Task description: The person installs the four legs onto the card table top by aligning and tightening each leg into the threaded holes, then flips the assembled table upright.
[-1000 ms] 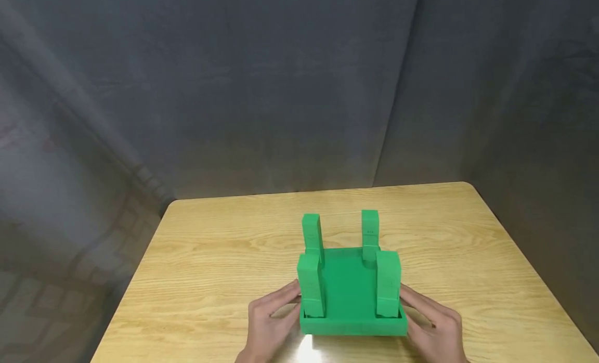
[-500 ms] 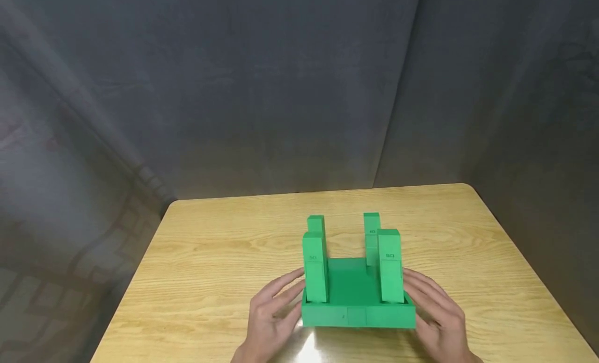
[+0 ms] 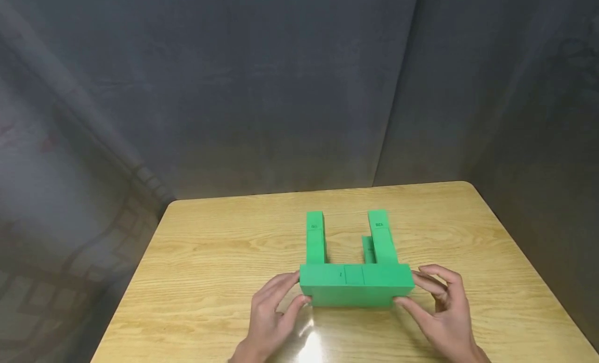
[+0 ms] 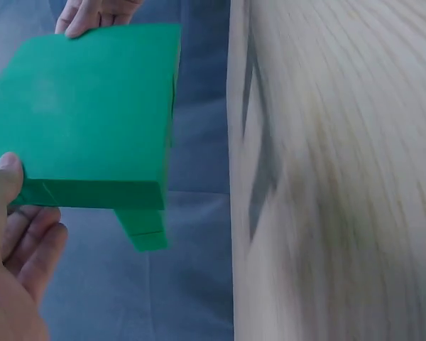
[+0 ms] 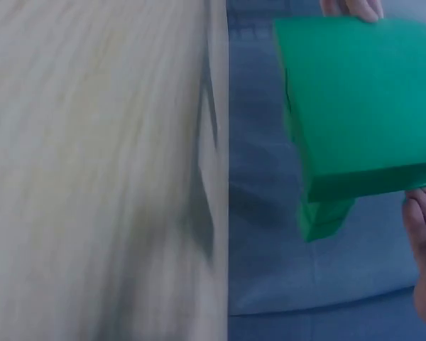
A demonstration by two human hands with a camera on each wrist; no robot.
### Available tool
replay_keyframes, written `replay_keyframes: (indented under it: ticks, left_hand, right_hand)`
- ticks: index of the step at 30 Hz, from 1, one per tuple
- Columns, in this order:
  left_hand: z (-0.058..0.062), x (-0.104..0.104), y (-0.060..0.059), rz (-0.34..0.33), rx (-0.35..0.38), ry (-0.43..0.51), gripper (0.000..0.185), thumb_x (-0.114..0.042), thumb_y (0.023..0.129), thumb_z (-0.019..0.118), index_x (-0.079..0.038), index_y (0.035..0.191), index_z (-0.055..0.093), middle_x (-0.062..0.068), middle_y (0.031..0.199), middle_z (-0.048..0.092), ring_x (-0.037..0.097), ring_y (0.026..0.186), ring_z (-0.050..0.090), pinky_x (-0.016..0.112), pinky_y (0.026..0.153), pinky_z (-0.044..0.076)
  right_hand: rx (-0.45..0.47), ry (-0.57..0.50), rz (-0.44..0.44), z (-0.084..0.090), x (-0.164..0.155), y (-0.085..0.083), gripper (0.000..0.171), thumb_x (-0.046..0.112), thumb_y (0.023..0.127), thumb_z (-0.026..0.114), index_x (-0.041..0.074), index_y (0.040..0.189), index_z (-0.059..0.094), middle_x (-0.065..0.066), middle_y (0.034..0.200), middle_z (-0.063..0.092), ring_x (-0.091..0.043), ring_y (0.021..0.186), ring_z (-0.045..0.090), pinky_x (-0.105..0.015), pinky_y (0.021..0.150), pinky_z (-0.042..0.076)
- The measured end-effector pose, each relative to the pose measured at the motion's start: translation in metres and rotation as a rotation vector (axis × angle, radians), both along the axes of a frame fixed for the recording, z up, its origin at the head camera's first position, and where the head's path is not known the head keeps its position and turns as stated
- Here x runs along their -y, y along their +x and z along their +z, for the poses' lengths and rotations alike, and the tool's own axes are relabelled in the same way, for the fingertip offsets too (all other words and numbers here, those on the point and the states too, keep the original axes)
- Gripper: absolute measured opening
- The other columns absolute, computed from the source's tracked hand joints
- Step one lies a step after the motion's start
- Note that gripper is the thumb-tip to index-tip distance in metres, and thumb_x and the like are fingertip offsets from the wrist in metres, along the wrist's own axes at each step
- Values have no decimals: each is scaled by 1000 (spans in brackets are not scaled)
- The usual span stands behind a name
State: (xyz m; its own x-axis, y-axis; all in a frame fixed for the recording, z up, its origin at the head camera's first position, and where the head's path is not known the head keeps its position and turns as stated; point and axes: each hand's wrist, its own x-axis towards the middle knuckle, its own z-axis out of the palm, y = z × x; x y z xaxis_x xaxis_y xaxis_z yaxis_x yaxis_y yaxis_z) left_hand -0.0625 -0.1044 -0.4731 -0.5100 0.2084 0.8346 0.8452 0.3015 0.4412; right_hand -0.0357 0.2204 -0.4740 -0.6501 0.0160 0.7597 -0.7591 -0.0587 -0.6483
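A green square box-like piece with several upright block legs is tilted forward, its legs pointing away from me. My left hand pinches its left edge, the thumb on the flat base and the fingers along the side. At the opposite edge my right hand grips likewise, thumb at the near corner. The left wrist view shows the smooth flat base and one leg below it. In the right wrist view the piece hangs apart from the table. Its inside is hidden in the head view.
Under the piece lies a light wood-grain table with rounded far corners. Dark grey cloth hangs behind it and along both sides. A bright light reflection shows near the table's front.
The piece has tipped forward: its open inside faced up, and now its flat base turns toward me. Both thumbs have come onto the base as the legs swung away.
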Motion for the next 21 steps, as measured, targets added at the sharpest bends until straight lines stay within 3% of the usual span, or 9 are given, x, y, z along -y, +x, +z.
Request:
replay_keyframes:
  ticks: [3,5,10,13,15,18,21]
  left_hand:
    - [6,-1,1,-8,120,43,59,-24,105,79,11,149,61,21,114,82,30,98,83,28,101,63]
    - [10,-3,1,-34,216,100,66,-13,100,84,10,154,55,21,111,83,27,95,84,30,95,65]
    - [24,-7,-1,-90,529,292,78,11,90,85,1,159,50,20,103,83,20,88,83,39,76,70]
    - [32,-10,-4,-79,721,386,76,8,92,83,-6,159,51,18,102,84,20,76,82,37,72,70]
    - [35,-12,-7,-61,811,421,73,5,93,83,-8,158,52,18,101,84,20,71,81,32,67,68]
    - [36,-14,-15,-19,893,421,69,2,93,85,-8,154,56,18,99,84,19,77,82,23,59,59]
    - [35,-18,-23,7,953,425,63,0,93,86,-5,150,57,21,98,84,18,85,82,25,61,62]
  right_hand:
    - [-6,-17,-9,4,2,-7,69,4,93,87,-32,122,37,-9,127,79,-15,123,76,-19,105,57]
    - [-3,-16,-16,8,2,-11,65,5,95,86,-31,116,36,-8,125,79,-14,120,77,-19,102,59]
    - [45,-12,-7,18,3,-18,54,-5,99,78,-29,111,31,-8,128,79,-12,113,79,-16,89,62]
    - [152,-25,-24,25,4,-20,39,-24,97,68,-24,111,32,-7,124,81,-11,106,81,-16,85,63]
    - [255,-40,-59,29,5,-22,34,-32,93,62,-19,110,36,-5,118,82,-10,100,82,-16,81,63]
    - [415,-43,-127,32,7,-26,32,-31,94,61,-10,108,41,-1,108,83,-9,94,82,-15,70,61]
    - [555,-3,-199,33,7,-31,28,-20,100,66,-4,106,43,4,100,83,-6,89,81,-17,52,49]
